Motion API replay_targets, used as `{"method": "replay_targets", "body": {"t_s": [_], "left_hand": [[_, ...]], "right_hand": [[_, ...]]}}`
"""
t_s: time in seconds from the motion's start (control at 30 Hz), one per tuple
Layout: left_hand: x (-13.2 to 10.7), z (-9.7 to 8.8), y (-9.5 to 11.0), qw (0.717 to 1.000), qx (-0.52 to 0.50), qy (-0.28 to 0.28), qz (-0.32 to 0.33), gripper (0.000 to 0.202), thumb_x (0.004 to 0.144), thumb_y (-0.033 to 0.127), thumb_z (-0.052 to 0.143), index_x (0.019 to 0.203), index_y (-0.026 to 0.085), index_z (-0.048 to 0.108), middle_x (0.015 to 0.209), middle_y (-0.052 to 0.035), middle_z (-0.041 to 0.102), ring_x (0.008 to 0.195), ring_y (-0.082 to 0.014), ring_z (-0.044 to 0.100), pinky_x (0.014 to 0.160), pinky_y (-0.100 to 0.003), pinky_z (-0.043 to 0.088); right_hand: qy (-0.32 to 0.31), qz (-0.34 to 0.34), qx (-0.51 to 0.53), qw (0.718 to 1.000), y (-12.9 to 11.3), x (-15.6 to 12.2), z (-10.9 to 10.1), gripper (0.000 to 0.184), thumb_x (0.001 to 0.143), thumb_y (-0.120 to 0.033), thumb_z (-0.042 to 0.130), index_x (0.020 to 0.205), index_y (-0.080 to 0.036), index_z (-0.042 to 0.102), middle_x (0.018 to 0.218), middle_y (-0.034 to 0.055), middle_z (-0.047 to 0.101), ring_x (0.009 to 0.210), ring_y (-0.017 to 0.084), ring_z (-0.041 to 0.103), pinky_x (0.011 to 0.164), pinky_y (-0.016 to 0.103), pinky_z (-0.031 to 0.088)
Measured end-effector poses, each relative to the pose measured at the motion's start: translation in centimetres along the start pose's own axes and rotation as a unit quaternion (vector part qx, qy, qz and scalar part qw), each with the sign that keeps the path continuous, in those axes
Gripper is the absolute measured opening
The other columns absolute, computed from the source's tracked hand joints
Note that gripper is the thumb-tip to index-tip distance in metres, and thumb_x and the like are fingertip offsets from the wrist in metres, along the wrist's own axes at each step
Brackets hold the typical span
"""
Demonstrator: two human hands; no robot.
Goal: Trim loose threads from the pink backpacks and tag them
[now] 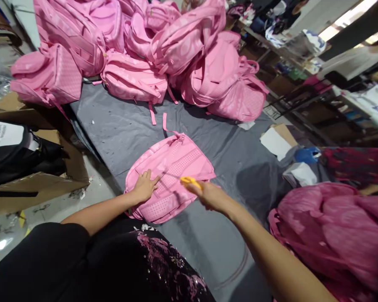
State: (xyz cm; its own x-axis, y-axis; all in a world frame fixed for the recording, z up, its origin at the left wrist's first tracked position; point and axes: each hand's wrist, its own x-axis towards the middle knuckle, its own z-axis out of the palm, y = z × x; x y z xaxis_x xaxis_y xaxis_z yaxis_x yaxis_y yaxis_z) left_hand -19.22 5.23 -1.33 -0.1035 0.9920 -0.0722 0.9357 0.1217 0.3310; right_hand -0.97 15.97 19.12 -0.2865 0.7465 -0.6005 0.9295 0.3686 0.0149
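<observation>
A pink backpack (189, 161) lies flat on the grey-covered table, its dotted mesh back panel and straps facing up. My left hand (145, 186) rests on its left part with the fingers stretched out, and nothing shows in its grasp. Over the right edge of the bag, my right hand (209, 195) is closed around a yellow tool (190, 182). A thin, blurred rod seems to reach from the tool toward my left fingertips; its exact kind is unclear.
Several pink backpacks (132, 77) are piled along the table's far side. More pink bags (330, 230) lie at right. A cardboard box (72, 163) with black bags stands at left. A thin curved hose or cord (239, 268) crosses the grey cover (208, 243). Workbenches stand behind.
</observation>
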Motion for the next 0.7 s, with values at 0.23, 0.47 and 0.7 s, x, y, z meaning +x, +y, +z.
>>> {"method": "replay_targets", "body": {"t_s": [0.23, 0.47, 0.7], "left_hand": [[-2.4, -1.5, 2.6, 0.998, -0.045, -0.001, 0.04, 0.061, 0.093, 0.043, 0.05, 0.149, 0.02, 0.039, 0.16, -0.0214, 0.019, 0.145, -0.0385, 0.022, 0.113, -0.056, 0.021], [-4.7, 1.5, 7.6, 0.988, -0.113, -0.062, 0.088, 0.069, 0.081, 0.026, 0.067, 0.145, 0.018, 0.044, 0.154, -0.0224, 0.035, 0.137, -0.039, 0.038, 0.108, -0.056, 0.032], [-1.9, 1.2, 4.6, 0.841, -0.517, -0.108, -0.117, 0.049, 0.098, 0.042, 0.029, 0.111, 0.01, 0.064, 0.09, -0.0163, 0.071, 0.085, -0.029, 0.068, 0.075, -0.043, 0.056]], "right_hand": [[0.039, 0.068, -0.007, 0.997, 2.9, 0.6, -0.4, 0.062, 0.098, -0.061, 0.023, 0.107, -0.014, 0.063, 0.087, 0.0135, 0.071, 0.071, 0.021, 0.068, 0.062, 0.028, 0.045], [-0.025, 0.095, 0.063, 0.993, 8.4, -3.0, 1.6, 0.059, 0.099, -0.057, 0.025, 0.107, -0.012, 0.062, 0.067, 0.0087, 0.066, 0.049, 0.016, 0.061, 0.051, 0.025, 0.041], [-0.06, 0.103, 0.16, 0.98, 11.4, -9.1, 6.4, 0.061, 0.097, -0.058, 0.024, 0.105, -0.011, 0.062, 0.049, 0.0023, 0.055, 0.039, 0.017, 0.053, 0.047, 0.026, 0.037]]}}
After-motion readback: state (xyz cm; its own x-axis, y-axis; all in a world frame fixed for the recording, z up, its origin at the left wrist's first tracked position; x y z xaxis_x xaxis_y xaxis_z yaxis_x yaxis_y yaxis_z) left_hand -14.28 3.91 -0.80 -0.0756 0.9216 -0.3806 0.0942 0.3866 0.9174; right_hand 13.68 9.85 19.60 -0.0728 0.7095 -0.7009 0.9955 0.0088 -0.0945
